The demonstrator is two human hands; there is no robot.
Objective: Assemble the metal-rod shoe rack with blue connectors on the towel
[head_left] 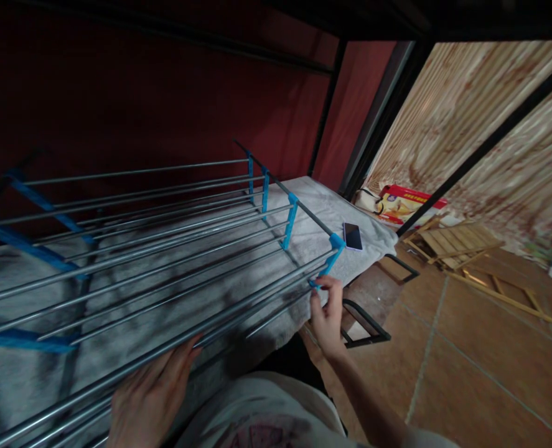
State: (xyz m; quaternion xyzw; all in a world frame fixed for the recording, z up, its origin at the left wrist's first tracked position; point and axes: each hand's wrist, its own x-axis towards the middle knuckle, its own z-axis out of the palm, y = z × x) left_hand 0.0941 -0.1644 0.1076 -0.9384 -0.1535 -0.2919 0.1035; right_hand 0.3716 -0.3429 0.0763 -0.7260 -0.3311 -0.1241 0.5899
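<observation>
A rack of silvery metal tubes [182,253] with blue plastic brackets lies across a grey cloth in front of me. My left hand [149,395] grips the near tubes, its fingertips curling against them and partly hidden. At the rack's near right corner, my right hand [328,314] pinches the lower end of a blue bracket [332,258] between thumb and fingers. A dark rod [280,186] links the brackets along the right end. More blue brackets [37,249] join the tubes at the left end.
A phone [353,236] lies on the cloth-covered surface [320,199] beyond the rack's right end. Black metal frame bars [366,323] stick out at the right. On the tiled floor are a folded wooden piece [462,242] and a red-and-yellow box [404,204].
</observation>
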